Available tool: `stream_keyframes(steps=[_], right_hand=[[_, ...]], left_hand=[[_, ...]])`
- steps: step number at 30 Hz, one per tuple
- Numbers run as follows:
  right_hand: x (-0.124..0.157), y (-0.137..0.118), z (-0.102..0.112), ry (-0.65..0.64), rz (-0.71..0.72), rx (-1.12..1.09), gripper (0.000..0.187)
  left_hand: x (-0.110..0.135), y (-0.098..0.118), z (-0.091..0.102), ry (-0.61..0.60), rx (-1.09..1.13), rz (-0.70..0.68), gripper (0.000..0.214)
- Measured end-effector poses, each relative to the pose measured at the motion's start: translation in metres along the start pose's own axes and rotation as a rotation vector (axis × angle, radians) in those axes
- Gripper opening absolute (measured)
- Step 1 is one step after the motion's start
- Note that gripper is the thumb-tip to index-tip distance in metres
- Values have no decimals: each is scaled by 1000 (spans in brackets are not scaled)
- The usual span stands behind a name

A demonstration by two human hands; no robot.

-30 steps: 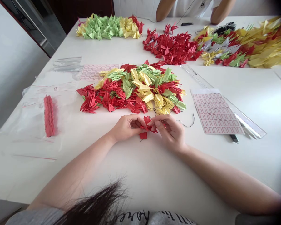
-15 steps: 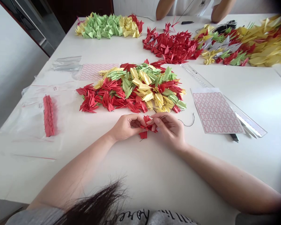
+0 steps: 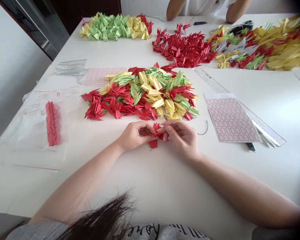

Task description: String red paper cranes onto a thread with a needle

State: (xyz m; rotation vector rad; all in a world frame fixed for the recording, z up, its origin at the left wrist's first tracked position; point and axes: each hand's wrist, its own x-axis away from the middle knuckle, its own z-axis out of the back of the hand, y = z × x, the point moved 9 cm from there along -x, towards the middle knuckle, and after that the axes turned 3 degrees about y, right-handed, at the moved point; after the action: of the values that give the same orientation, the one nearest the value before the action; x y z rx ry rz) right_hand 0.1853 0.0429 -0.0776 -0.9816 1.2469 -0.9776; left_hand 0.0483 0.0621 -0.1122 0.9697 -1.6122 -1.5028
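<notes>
My left hand point(image 3: 136, 136) pinches a small bunch of red folded paper cranes point(image 3: 154, 143) just above the table. From the right, my right hand point(image 3: 182, 139) meets it, thumb and fingers closed on a thin needle point(image 3: 175, 124) whose tip side points toward the red paper. Part of the needle is hidden by the fingers. A dark thread point(image 3: 206, 128) curls on the table to the right of that hand. Directly beyond both hands lies a heap of red, yellow and green paper cranes point(image 3: 150, 91).
Clear plastic bags point(image 3: 32, 123), one with a red stack point(image 3: 51, 123), lie left. To the right are a label sheet point(image 3: 231, 118), a ruler point(image 3: 270, 131) and a dark-handled tool point(image 3: 251, 147). More crane piles point(image 3: 185, 48) line the back, where another person's arms point(image 3: 175, 10) rest.
My right hand has shifted very slightly to the right; my left hand keeps its pinch on the red cranes. At the back, the small red cranes near the other person have moved slightly.
</notes>
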Motion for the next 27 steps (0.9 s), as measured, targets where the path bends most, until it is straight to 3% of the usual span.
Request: stream_keyframes(steps=[3,8,11,27], right_hand=[[0,0,2,17,1,18,26],[0,-2,20,211,61,67,21],[-1,-3,25,265,91,62,20],[3,-6,18,200,144,63,14]], left_hand=[[0,-2,1,11,18,9,23],[0,-9,6,57,25,71,27],[-1,-10,8,80,24,94,30],[-2,-8,11,117,63,165,40]])
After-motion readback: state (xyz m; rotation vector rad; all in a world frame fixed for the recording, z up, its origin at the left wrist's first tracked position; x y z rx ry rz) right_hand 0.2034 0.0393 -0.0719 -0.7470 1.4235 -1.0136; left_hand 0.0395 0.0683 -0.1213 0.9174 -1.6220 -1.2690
